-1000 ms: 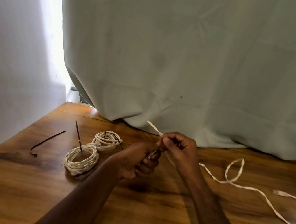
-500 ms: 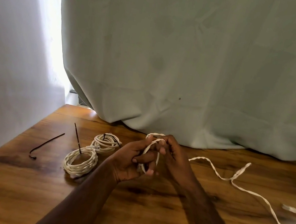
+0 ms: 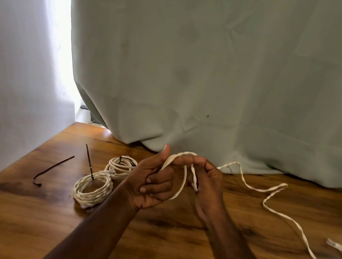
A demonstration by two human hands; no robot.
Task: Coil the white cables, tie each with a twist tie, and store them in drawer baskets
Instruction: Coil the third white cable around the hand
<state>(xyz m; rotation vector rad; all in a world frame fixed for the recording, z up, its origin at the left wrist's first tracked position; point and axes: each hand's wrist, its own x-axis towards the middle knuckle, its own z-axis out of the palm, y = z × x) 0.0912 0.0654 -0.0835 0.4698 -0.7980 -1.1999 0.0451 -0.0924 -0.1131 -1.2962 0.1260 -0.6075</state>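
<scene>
Head view: white cable [image 3: 276, 190], flat and twisted, loops through both hands.

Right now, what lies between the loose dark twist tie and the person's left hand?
In the head view, two coiled white cables lie between the dark twist tie and left hand.

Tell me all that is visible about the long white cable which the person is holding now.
The white cable is thin, flat-looking and slightly twisted, cream in colour. One end is looped around the curled fingers of the left hand, and the right hand pinches a strand beside it. The rest trails loose to the right across the wooden table, with one open loop, and runs out of the picture's right edge. It is not tied yet.
</scene>
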